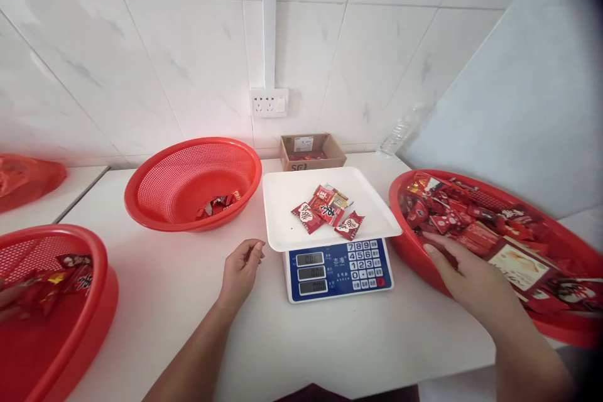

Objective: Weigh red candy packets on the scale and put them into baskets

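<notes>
My left hand [242,269] hovers beside the front left corner of the scale, fingers curled in loosely and thumb laid against them, with nothing showing in it. At the near rim of the right red basket [400,201], my right hand [464,273] has thumb and forefinger stretched out, with no object visible between them. Red-wrapped snack packets [447,217] fill that basket, including a larger pack with a cream label [521,264]. Several small packets [330,206] lie in a loose pile on the white tray [282,226] of the blue digital scale [339,264].
Behind the scale stands a cardboard box [313,152] against the tiled wall. A red basket [155,182] holding a few packets sits back left. Another person's hand [7,298] is in the front left basket [101,301]. A clear plastic bottle [400,132] lies at the back.
</notes>
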Available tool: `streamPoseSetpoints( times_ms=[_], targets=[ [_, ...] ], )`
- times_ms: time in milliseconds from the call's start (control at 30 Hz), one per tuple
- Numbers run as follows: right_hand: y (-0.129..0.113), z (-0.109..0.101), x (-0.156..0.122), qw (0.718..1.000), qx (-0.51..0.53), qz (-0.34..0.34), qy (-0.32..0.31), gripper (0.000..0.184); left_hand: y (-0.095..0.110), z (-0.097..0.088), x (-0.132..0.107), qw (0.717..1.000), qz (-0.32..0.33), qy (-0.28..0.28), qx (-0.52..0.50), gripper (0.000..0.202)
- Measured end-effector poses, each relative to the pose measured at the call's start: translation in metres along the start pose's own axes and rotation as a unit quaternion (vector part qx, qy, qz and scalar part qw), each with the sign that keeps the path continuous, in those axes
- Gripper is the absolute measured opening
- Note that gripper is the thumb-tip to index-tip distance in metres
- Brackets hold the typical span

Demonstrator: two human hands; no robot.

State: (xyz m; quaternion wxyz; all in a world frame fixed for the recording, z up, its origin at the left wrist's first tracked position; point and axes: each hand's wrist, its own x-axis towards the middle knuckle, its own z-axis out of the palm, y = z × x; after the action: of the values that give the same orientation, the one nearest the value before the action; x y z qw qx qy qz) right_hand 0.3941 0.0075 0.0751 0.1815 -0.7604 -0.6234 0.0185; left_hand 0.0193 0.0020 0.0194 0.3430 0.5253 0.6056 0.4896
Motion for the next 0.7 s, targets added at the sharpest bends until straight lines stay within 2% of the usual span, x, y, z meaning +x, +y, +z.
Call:
streamPoseSetpoints(
  times_ms=[233,333,400,500,600,700],
  targets=[
    [-0.005,0.006,0.001,1.0,-0.007,-0.002,-0.014,0.049,0.001,0.0,0.002,1.0,0.003,0.014,0.021,0.034],
    [-0.003,0.008,0.0,1.0,-0.021,-0.002,-0.012,0.049,0.003,0.0,-0.001,0.998,0.017,0.039,0.042,0.033],
    [-0.001,0.01,0.0,0.999,-0.031,-0.008,-0.004,0.049,0.007,0.0,-0.006,0.993,0.05,0.071,0.075,0.031],
    [0.002,0.013,-0.001,0.999,-0.041,-0.031,0.015,0.05,0.019,0.002,-0.014,0.974,0.152,0.099,0.139,0.026],
    [0.004,0.015,-0.002,0.997,-0.049,-0.057,0.036,0.049,0.039,0.011,-0.016,0.946,0.262,0.045,0.188,0.022],
    [0.004,0.014,-0.004,0.994,-0.054,-0.078,0.047,0.049,0.065,0.028,-0.008,0.921,0.312,-0.044,0.229,0.026]
  ],
)
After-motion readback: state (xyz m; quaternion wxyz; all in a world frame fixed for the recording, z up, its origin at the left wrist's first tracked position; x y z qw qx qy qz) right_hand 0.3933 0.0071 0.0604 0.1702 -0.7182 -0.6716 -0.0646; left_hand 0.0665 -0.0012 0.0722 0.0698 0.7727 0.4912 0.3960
